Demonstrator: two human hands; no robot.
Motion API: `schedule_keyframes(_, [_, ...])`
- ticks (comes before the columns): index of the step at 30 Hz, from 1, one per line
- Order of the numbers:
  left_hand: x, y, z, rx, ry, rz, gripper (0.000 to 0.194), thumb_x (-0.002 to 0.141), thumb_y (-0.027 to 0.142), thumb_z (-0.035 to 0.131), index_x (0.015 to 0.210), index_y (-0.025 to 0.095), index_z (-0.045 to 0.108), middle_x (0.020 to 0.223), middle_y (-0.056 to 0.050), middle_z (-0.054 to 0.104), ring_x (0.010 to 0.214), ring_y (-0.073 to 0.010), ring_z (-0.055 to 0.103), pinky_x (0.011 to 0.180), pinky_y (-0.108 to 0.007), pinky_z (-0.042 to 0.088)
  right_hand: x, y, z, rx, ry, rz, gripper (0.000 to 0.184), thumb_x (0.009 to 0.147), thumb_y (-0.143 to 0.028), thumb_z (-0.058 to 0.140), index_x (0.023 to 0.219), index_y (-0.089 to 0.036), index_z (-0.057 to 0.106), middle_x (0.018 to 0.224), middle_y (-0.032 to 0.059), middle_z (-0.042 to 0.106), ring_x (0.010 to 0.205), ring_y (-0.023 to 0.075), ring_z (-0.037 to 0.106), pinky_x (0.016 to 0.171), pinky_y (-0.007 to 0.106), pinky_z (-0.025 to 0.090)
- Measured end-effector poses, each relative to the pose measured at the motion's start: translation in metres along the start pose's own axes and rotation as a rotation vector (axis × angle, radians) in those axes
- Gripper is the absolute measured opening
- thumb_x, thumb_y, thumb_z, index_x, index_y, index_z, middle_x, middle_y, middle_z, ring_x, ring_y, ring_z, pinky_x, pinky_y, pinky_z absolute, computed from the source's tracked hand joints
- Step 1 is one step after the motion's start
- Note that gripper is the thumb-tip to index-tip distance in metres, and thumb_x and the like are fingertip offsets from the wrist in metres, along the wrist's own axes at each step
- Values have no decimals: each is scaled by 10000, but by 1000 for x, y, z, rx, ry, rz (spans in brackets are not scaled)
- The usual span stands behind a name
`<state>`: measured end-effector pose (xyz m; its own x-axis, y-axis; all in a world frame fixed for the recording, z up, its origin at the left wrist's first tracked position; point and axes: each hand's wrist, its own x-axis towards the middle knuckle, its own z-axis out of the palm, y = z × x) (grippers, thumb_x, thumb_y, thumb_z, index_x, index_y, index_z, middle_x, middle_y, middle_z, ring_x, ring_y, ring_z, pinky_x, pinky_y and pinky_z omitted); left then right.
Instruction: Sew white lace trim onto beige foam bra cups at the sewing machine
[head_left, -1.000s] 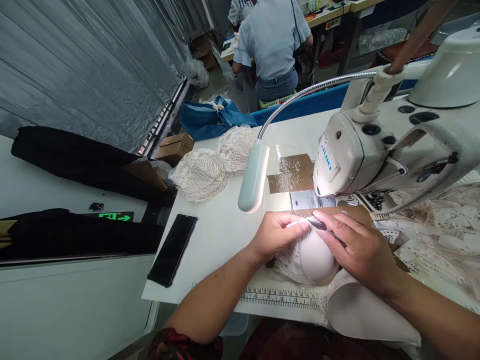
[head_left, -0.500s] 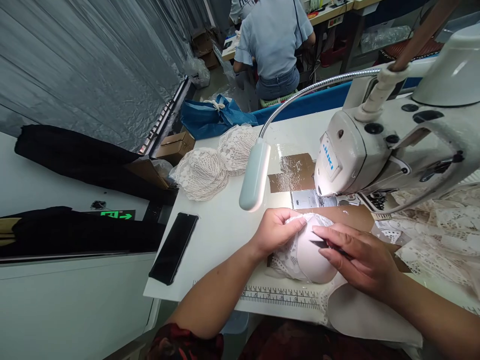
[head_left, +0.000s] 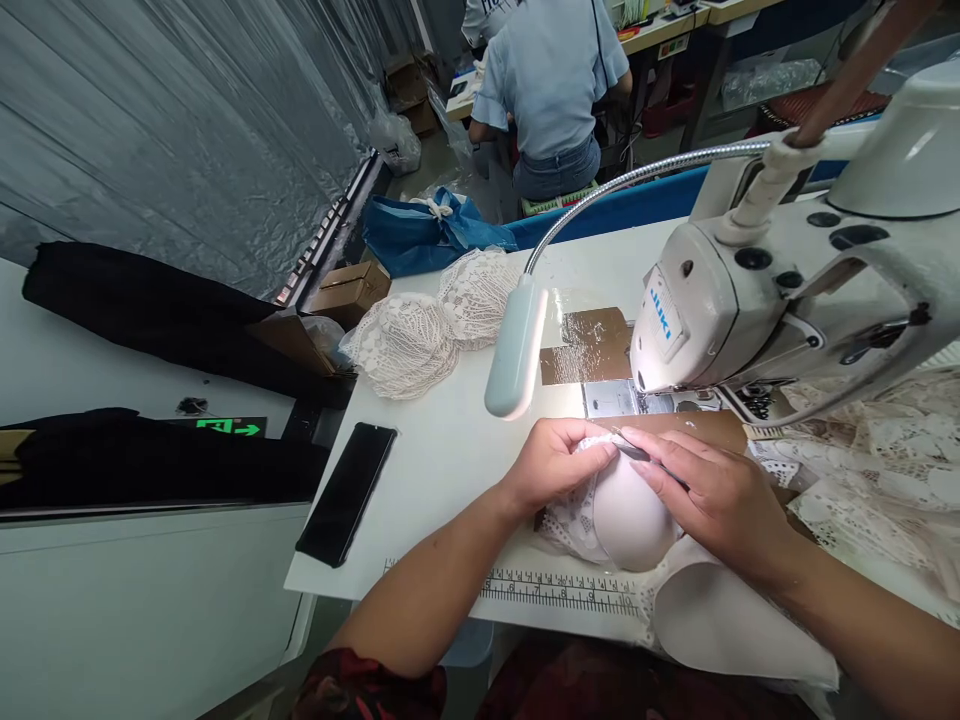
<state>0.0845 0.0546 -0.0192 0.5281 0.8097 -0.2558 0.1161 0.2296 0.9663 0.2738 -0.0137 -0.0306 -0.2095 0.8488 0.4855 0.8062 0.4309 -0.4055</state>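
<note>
A white lace bra [head_left: 636, 515] with smooth moulded cups lies in front of the sewing machine, its second cup [head_left: 739, 620] hanging at the table's front edge. My left hand [head_left: 559, 460] is closed, pinching the bra's lace top edge between thumb and fingers. Dark pointed thread snips [head_left: 632, 449] are in my right hand [head_left: 709, 485], which is closed round them. Their tip is at the lace edge, right beside my left thumb. The handle end is mostly hidden under my right fingers.
The sewing machine [head_left: 694, 310] stands behind my hands, with a lamp [head_left: 516, 350] to its left. Lace pieces [head_left: 409, 345] lie at the back left, more lace [head_left: 885, 450] at right. A phone [head_left: 347, 495] lies at left. A person [head_left: 551, 85] sits beyond.
My right hand has brought the snips up from over the cup to the lace edge by my left thumb. My left hand keeps its pinch in nearly the same place.
</note>
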Motion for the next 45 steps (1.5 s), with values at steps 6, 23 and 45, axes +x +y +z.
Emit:
schedule_keyframes(6, [-1,0,2,35,-41,6,234,772,337,705,775,103,707,694,-24,629,636,-107,535,590,-216,438,2,-1,-2,107,2,33,275,925,-182,517,1157,-180,666,1003,40,751,920,173,702,856,278,543])
schedule_keyframes(23, [6,16,-20,-338,27,89,341,749,268,747,715,166,423,715,40,530,638,-70,558,622,-211,443,14,-2,-7,444,-352,509,206,865,-403,544,813,-226,636,778,0,656,733,180,588,669,310,445])
schedule_keyframes(45, [13,1,-8,4,19,105,323,760,427,726,773,105,696,704,-20,625,650,-104,536,617,-228,418,2,23,-4,551,-278,623,434,874,-512,550,1228,-262,565,1105,66,691,975,238,665,803,360,527])
